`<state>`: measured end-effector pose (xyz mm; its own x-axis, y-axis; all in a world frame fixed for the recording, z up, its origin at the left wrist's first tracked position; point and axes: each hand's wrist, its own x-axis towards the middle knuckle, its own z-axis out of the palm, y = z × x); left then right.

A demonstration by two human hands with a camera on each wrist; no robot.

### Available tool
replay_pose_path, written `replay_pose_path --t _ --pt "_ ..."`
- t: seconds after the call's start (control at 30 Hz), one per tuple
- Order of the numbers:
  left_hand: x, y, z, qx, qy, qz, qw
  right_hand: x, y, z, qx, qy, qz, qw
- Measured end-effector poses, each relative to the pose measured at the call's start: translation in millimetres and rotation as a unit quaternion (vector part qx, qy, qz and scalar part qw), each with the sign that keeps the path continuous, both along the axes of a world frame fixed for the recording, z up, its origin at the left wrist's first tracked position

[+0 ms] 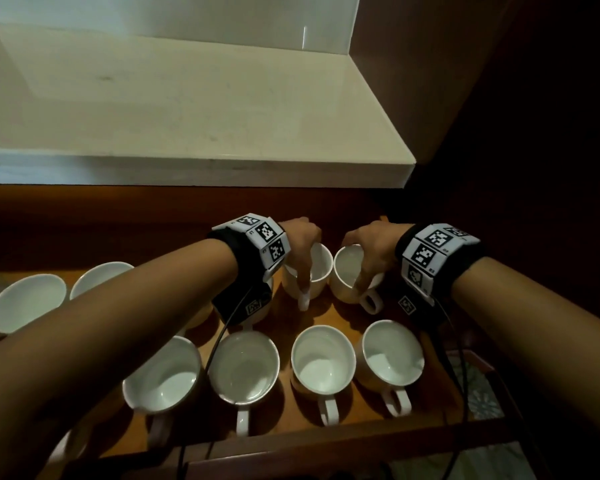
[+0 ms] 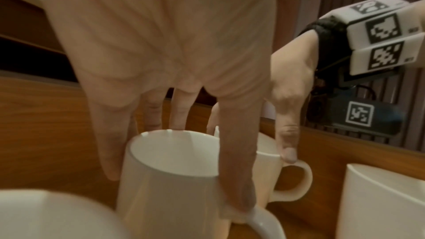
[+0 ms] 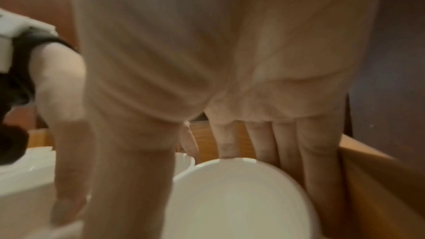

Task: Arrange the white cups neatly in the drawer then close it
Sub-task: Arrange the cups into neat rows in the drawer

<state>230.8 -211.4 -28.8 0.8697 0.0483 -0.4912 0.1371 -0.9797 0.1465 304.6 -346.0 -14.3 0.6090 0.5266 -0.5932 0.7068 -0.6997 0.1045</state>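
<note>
I see my left hand gripping one white cup and my right hand gripping another, both in the open drawer under the counter.

This looks like a home or hotel kitchenette or pantry: a pale stone worktop sits on dark wood cabinetry above a pulled-out wooden drawer stocked with rows of plain white cups, with patterned tiled flooring showing beside it.
</note>
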Motion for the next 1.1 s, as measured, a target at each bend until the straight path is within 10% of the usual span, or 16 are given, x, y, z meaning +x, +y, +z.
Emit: replay_pose_path --t 1.1 --pt "-24 -10 -7 -0.002 -0.008 -0.032 0.999 -20 1 -6 -0.04 -0.022 -0.042 0.998"
